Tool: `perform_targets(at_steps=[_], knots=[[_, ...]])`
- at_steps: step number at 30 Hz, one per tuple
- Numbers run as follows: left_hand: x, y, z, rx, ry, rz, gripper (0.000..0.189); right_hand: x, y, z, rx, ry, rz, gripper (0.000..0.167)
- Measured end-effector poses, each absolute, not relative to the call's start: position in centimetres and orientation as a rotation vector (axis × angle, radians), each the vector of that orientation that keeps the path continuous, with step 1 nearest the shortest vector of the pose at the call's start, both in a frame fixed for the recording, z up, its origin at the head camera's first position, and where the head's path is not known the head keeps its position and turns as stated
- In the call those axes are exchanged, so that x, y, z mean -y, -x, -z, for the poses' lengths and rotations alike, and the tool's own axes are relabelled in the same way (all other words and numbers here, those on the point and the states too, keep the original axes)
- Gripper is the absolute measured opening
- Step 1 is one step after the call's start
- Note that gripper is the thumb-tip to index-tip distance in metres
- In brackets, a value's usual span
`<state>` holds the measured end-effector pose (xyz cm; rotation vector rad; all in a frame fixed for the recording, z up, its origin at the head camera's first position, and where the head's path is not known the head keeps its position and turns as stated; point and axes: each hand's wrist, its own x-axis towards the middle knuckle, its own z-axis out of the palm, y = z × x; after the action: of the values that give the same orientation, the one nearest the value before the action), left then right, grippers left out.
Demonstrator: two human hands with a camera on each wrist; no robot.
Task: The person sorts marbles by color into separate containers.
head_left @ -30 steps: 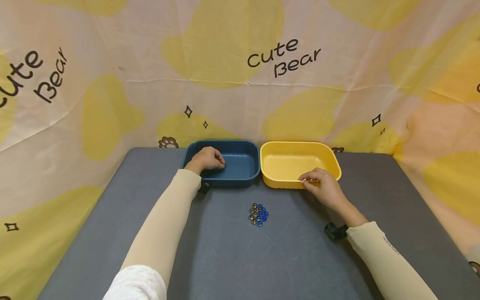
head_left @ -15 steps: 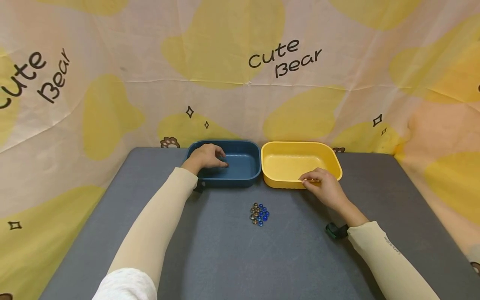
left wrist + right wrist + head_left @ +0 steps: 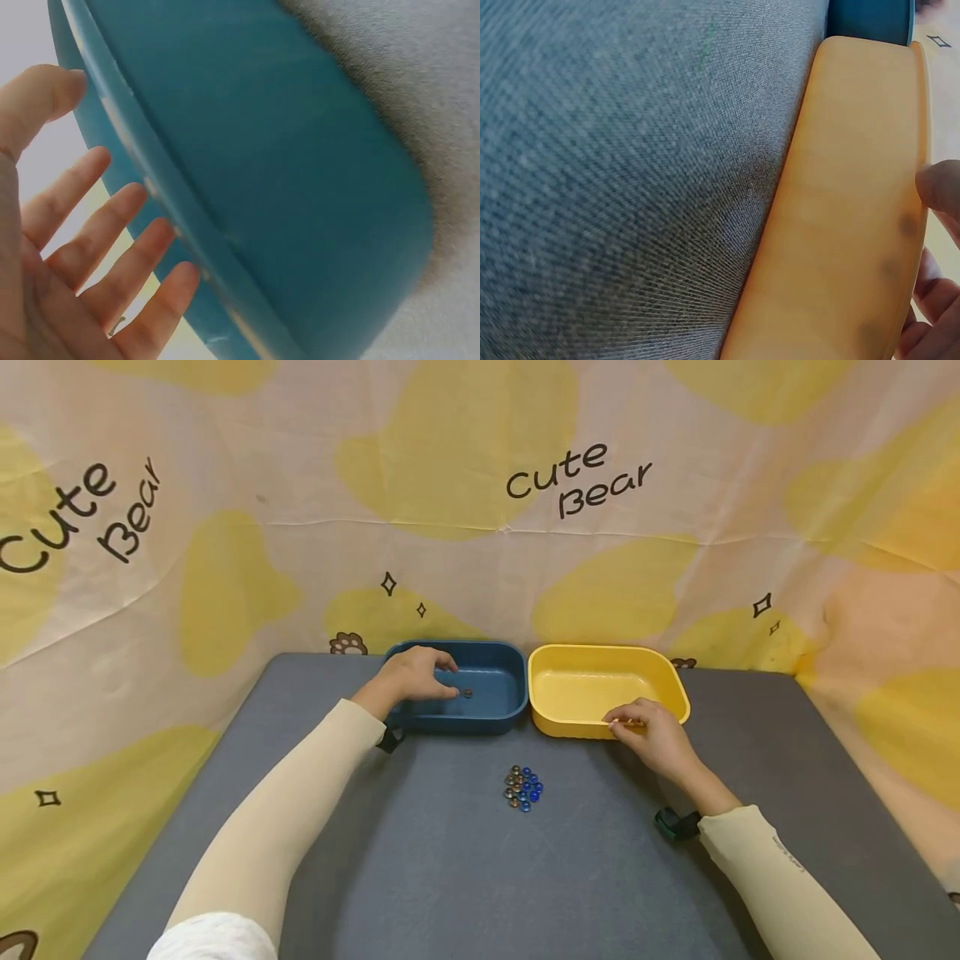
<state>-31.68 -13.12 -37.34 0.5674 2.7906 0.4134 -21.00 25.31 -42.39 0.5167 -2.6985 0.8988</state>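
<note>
My left hand [image 3: 417, 674] is over the left part of the dark blue bin [image 3: 457, 724], thumb and fingers spread apart with nothing between them. Just right of the thumb tip, inside that bin, shows one small brownish glass marble [image 3: 468, 693]. In the left wrist view the loose fingers [image 3: 124, 274] reach past the bin's rim. My right hand [image 3: 654, 735] pinches the front rim of the yellow bin [image 3: 573, 728], thumb [image 3: 939, 186] outside and fingers inside; their shadows show through its wall. A cluster of brown and blue glass marbles [image 3: 523, 788] lies on the table before the bins.
Both bins stand side by side at the back of the grey table [image 3: 450, 877]. Close behind them hangs a patterned cloth [image 3: 480, 460] with yellow patches and lettering, which also runs along both sides. A dark wrist strap [image 3: 677, 824] sits on the right wrist.
The left thumb and fingers have spread and let go of the brown marble, which now shows in the blue bin. The left hand has drawn slightly left. The right hand keeps its hold.
</note>
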Motion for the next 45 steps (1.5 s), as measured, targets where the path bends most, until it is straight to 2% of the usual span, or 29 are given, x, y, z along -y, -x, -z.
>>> perform_targets(at_steps=[26, 45], knots=[[13.8, 25.3, 36.6, -2.936, -0.698, -0.528, 0.04, -25.4, 20.9, 42.5, 2.694, -0.509, -0.906, 0.009], [10.5, 18.9, 37.8, -2.999, -1.022, -0.697, 0.026, -25.3, 20.9, 42.7, 2.691, -0.499, -0.907, 0.009]])
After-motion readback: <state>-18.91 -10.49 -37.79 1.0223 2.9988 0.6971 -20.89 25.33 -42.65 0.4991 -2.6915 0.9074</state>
